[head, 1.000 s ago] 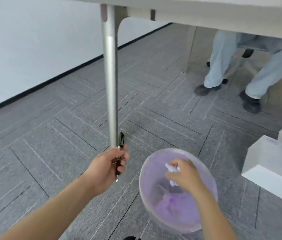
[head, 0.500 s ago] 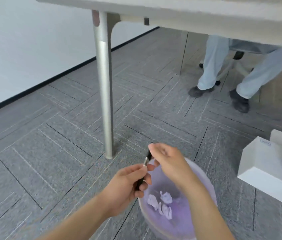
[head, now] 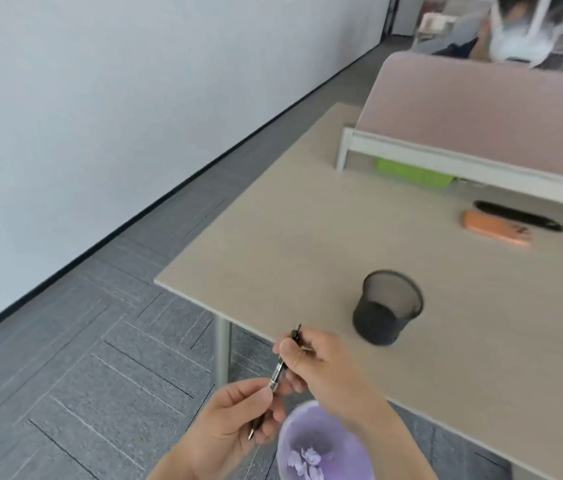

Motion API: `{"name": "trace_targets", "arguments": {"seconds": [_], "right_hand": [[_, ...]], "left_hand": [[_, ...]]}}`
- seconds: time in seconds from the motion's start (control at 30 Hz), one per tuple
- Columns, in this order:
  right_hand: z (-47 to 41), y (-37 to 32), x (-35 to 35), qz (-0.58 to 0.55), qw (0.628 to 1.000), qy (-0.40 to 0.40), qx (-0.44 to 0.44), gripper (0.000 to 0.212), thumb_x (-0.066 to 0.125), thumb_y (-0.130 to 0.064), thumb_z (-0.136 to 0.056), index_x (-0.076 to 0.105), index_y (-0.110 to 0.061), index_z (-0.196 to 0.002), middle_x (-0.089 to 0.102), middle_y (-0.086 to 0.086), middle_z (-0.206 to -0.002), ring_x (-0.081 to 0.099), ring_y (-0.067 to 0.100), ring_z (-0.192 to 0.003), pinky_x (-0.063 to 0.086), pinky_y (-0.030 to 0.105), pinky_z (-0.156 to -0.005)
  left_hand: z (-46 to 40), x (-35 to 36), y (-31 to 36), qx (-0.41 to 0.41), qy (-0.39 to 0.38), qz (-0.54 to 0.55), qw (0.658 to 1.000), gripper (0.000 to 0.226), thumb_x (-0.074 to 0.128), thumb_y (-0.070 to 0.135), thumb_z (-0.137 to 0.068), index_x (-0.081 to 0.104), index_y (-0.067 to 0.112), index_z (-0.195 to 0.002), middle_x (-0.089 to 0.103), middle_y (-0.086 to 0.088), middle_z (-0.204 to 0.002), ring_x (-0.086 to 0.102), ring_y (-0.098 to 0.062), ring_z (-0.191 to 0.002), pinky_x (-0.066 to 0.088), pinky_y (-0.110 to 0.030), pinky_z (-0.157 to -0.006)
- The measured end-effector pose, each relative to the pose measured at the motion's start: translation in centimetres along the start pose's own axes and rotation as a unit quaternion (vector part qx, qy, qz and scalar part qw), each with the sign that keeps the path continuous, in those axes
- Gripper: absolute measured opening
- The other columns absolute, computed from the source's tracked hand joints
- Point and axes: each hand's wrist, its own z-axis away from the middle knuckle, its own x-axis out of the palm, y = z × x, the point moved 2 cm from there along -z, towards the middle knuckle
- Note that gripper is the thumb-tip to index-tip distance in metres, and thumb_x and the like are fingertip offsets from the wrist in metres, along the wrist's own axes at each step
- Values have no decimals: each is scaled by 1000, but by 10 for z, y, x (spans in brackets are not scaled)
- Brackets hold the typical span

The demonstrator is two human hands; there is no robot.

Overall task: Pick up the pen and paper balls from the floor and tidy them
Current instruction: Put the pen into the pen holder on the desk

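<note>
Both hands gripped the pen [head: 278, 372] at the worktop's [head: 307, 237] near edge. Right hand [head: 321, 365] pinched the upper barrel; left hand [head: 238, 427] closed around the lower end, tip poking out below. Paper balls [head: 307, 460] lay in the purple bin [head: 325, 431] beneath. Mesh cup [head: 387, 306] stood upright on the worktop near that edge.

black mesh pen cup [head: 387, 306], lilac bin [head: 325, 445]

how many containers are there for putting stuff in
2: a black mesh pen cup standing on the desk, and a purple-lined bin on the floor under the hands, holding paper balls.
</note>
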Motion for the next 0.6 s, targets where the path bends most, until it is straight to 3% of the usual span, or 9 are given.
{"name": "trace_targets", "arguments": {"seconds": [0.13,0.23,0.33,0.4,0.47,0.6], "right_hand": [[5,-84,-76,15,991,137,2,28,58,-27,-96,61,-4,-79,58,-2,-54,50,14,-50,42,32,-55],[10,-98,-155,3,969,247,28,25,56,-18,-99,63,-6,-79,58,-3,-52,50,16,-51,40,40,-59],[9,-70,-218,13,946,317,62,24,57,-17,-97,65,-8,-76,61,-4,-52,53,17,-55,48,53,-67],[2,-46,-236,19,943,322,85,22,59,-19,-95,67,-12,-76,65,-2,-54,58,17,-57,53,57,-75],[-7,-28,-236,34,946,306,102,20,61,-22,-92,68,-15,-75,70,6,-61,62,20,-58,55,52,-76],[-29,-4,-222,34,961,253,109,14,68,-20,-85,69,-13,-72,71,6,-62,68,27,-61,56,41,-69]], "left_hand": [[-14,64,56,-28,50,-42,997,36,64,26,-92,71,-6,-108,75,-23,-92,70,-26,-77,59,-32,-72],[-48,101,62,21,141,-229,963,31,69,25,-90,68,15,-119,78,-6,-104,72,-17,-98,56,-23,-80],[-92,126,38,62,170,-360,915,71,82,22,-69,49,32,-130,63,6,-129,57,3,-115,49,-13,-85],[-119,134,14,74,180,-390,900,91,86,22,-57,42,30,-136,55,5,-138,50,-2,-125,44,-24,-100],[-139,138,-5,77,195,-399,893,96,90,18,-51,43,27,-135,59,-1,-133,53,-15,-125,42,-43,-107],[-161,141,-17,92,262,-438,855,84,88,30,-49,51,31,-124,67,4,-115,62,-17,-109,50,-47,-95]]}}
